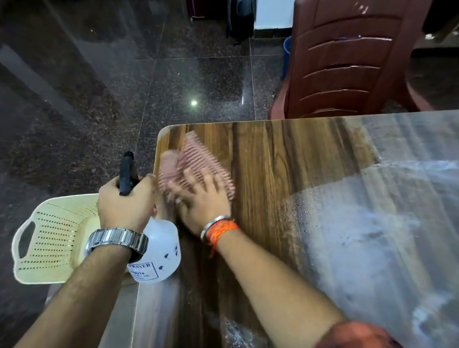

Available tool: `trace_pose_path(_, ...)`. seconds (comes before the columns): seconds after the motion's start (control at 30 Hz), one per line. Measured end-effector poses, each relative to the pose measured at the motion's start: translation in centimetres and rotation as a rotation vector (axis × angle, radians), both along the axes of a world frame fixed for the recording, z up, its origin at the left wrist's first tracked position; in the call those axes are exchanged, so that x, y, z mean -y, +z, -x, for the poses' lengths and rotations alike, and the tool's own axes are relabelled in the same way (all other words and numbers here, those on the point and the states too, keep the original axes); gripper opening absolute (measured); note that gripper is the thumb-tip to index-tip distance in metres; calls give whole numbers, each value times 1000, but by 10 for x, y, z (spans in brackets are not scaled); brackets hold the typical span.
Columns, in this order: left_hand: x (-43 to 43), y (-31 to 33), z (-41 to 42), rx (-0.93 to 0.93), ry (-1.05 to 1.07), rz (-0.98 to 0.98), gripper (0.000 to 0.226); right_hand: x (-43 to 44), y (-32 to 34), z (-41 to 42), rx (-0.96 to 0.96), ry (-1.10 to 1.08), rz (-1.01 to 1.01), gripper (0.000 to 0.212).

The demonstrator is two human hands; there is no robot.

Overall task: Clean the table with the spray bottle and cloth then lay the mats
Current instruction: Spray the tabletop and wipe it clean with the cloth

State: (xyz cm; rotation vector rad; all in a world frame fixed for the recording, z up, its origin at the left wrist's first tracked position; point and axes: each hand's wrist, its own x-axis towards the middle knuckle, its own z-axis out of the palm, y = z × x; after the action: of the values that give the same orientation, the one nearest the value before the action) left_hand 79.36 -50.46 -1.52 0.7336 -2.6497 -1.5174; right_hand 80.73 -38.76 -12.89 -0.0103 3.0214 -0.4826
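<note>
hands: left hand (125,206) grips spray bottle (163,252), right hand (204,201) presses flat on pink cloth (197,157) on table (288,176).

Brown wood-grain table (275,170) with a pale rim and one rounded corner, filling the lower right of the frame.
A pink ribbed cloth (197,157), blurred, lies on it just inside the rounded corner near frame centre; a wet film with droplets (364,230) covers the right part, and white specks (233,330) sit near the bottom edge.
</note>
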Motion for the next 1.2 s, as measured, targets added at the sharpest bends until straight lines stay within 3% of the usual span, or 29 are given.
trace_pose_path(0.07, -3, 2, -6, 2, -7, 27, 38, 11, -1, -14, 40, 152, 30, 47)
trace_pose_path(0.13, -6, 7, -14, 9, -22, 15, 36, -14, -4, -18, 12, 48, 39, 47)
trace_pose_path(0.23, -11, 11, -27, 18, -44, 10, 31, -89, -9, -27, -34, -328, -26, 50)
trace_pose_path(0.4, -14, 13, -56, 15, -85, -3, 32, -240, -7, -98, 65, -943, -32, 54)
trace_pose_path(0.5, -10, 14, -79, 20, -92, -32, 33, -246, -3, -124, 152, -1160, 61, 53)
trace_pose_path(0.6, -6, 20, -107, 35, -92, -23, 28, -174, 2, -127, 101, -991, 49, 53)
trace_pose_path(0.73, 2, 25, -132, 31, -105, -7, 23, -21, 2, -155, 28, -209, -26, 54)
trace_pose_path(0.8, 7, 30, -144, 13, -123, 25, 25, 39, 8, -179, 121, 169, -65, 57)
trace_pose_path(0.87, 13, 33, -155, 20, -173, 56, 28, 62, 14, -193, 161, 285, -67, 61)
trace_pose_path(0.97, 28, 31, -172, 103, -251, 7, 24, 42, 11, -206, 83, 105, -31, 49)
trace_pose_path(1.2, 59, 5, -249, 341, -419, -128, 35, -61, 3, -300, 99, -761, -39, 51)
